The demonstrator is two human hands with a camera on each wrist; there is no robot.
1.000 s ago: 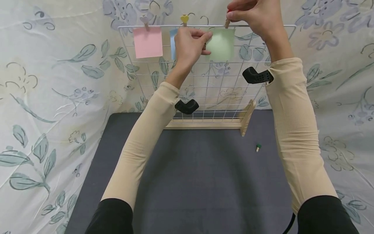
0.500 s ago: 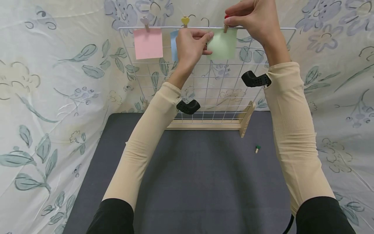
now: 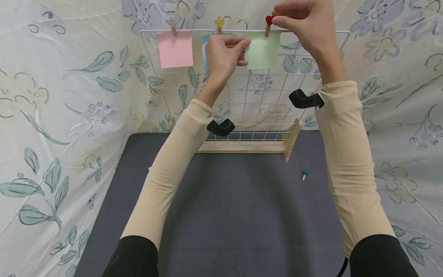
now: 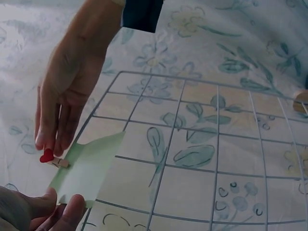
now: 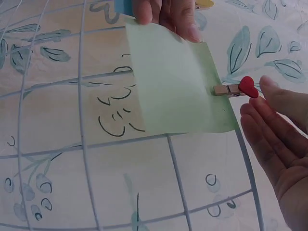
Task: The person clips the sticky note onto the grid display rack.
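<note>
A wire grid rack (image 3: 263,103) stands upright in a wooden base (image 3: 242,148). Against its top right part hangs a green sticky note (image 3: 262,54), its left edge pinched by my left hand (image 3: 221,59). A small wooden clothespin with a red heart (image 5: 248,87) bites the note's top edge at the rack's top wire. My right hand (image 3: 313,32) is just right of the heart, thumb and fingertips slightly parted around it in the right wrist view. Left along the wire, a yellow-heart clothespin (image 3: 219,23) sits above a blue note (image 3: 205,55), mostly hidden by my left hand.
A pink note (image 3: 175,52) hangs at the rack's left under a pale purple heart clothespin (image 3: 172,24). One green-topped clothespin (image 3: 304,176) lies on the dark grey table (image 3: 228,215), right of the base. Floral cloth (image 3: 86,127) covers the wall behind.
The right hand has drawn slightly right off the red-heart clothespin, uncovering the heart, and the clothespin stays on the note. The left hand keeps its pinch in nearly the same place.
</note>
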